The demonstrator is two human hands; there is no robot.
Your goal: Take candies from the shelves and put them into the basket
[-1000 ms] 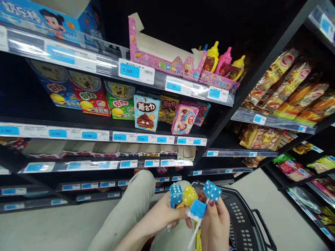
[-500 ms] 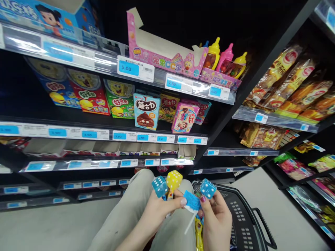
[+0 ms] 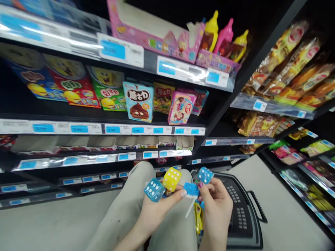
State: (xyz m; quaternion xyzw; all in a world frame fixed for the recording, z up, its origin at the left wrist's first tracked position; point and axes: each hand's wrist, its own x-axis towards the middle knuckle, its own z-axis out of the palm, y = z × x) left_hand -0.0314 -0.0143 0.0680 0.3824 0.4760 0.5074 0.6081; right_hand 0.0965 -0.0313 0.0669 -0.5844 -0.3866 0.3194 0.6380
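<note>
My left hand (image 3: 157, 212) is closed around two dice-shaped lollipops, a teal one (image 3: 154, 190) and a yellow one (image 3: 171, 178), both with white dots. My right hand (image 3: 217, 205) is closed on another dice-shaped lollipop (image 3: 205, 175), blue with white dots. Between the hands is a small blue label (image 3: 191, 189), pinched by my left thumb on one side and my right thumb on the other. A white stick (image 3: 190, 209) slants down below the label. Most of the fingers behind the lollipops are hidden.
Shelves ahead hold a light-blue snack box (image 3: 138, 101), a pink box (image 3: 182, 108) and bottle-shaped candies (image 3: 210, 31). Packaged bread (image 3: 282, 59) lies at right. A black basket (image 3: 258, 212) with yellow packages (image 3: 198, 218) stands beside my knees (image 3: 141, 172).
The view has shifted, so the shelves appear higher. My left hand has turned a little, spreading its two lollipops lower and further left. Both hands still hold the label between them.
</note>
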